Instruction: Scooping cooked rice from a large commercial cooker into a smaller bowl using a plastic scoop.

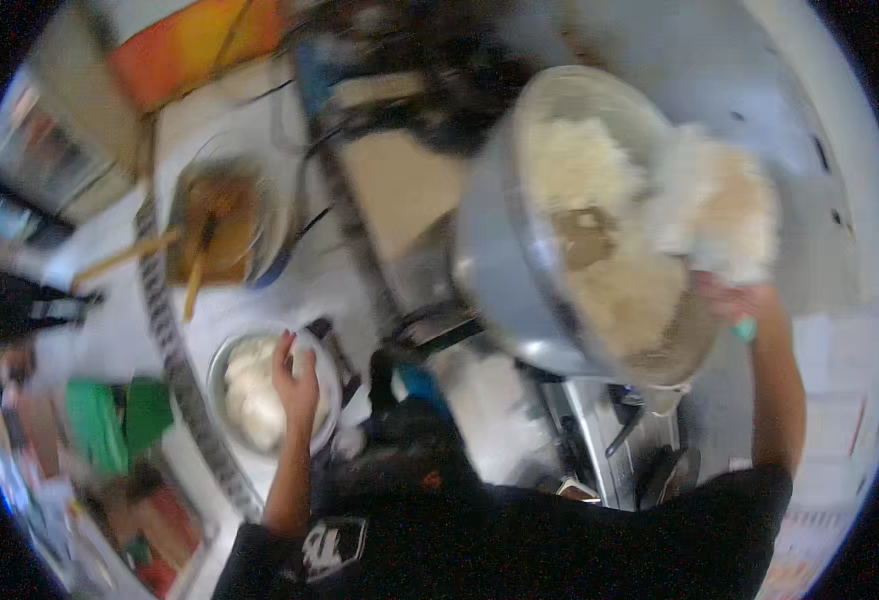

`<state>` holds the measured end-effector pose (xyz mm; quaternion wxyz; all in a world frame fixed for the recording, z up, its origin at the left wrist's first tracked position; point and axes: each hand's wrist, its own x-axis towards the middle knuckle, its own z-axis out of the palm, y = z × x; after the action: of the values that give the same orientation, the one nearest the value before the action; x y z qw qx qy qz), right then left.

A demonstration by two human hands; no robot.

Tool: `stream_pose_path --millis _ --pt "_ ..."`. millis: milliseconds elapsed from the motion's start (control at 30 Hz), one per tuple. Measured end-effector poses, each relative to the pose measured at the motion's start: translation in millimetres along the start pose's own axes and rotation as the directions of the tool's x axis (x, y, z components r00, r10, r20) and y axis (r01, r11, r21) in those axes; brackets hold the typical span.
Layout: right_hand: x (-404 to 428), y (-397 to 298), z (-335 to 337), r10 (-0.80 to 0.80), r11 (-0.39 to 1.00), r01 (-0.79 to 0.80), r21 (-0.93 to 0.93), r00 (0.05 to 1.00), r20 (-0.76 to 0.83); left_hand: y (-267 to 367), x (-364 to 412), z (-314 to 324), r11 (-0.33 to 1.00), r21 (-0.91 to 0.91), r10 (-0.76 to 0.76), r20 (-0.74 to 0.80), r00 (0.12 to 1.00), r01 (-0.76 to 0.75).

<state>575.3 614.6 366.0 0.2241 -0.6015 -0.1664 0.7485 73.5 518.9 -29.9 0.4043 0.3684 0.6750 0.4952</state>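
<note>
My left hand (295,379) is spread over a round bowl (217,390) of smooth white dough pieces (252,394); blur hides whether its fingers touch them. On the right, my right hand (732,296) grips a pale, blurred thing (732,210), perhaps a bag or cloth, at the far rim of a large metal bowl (499,247). That bowl stands tilted in view and holds a white, crumbly mass (578,161) and a beige mass (627,300), which may be dough or flour.
A pot of orange-brown liquid (222,217) with wooden-handled utensils (128,259) stands at the upper left of the white counter (319,277). Green objects (98,424) lie lower left. A metal appliance (597,442) is below the large bowl, and dark clutter (439,75) lies beyond.
</note>
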Motion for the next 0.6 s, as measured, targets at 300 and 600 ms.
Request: stream_pose_path --millis 300,600 --pt "104.2 193.4 203.7 -0.752 0.53 0.596 -0.603 0.659 -0.01 -222.5 -59.5 -217.6 0.823 0.217 -0.366 -0.502 0.784 0.524" --pt "423.8 453.8 357.2 -0.563 0.304 0.277 -0.912 0.824 0.063 -269.1 -72.0 -212.8 0.892 0.037 -0.445 -0.103 0.89 0.45"
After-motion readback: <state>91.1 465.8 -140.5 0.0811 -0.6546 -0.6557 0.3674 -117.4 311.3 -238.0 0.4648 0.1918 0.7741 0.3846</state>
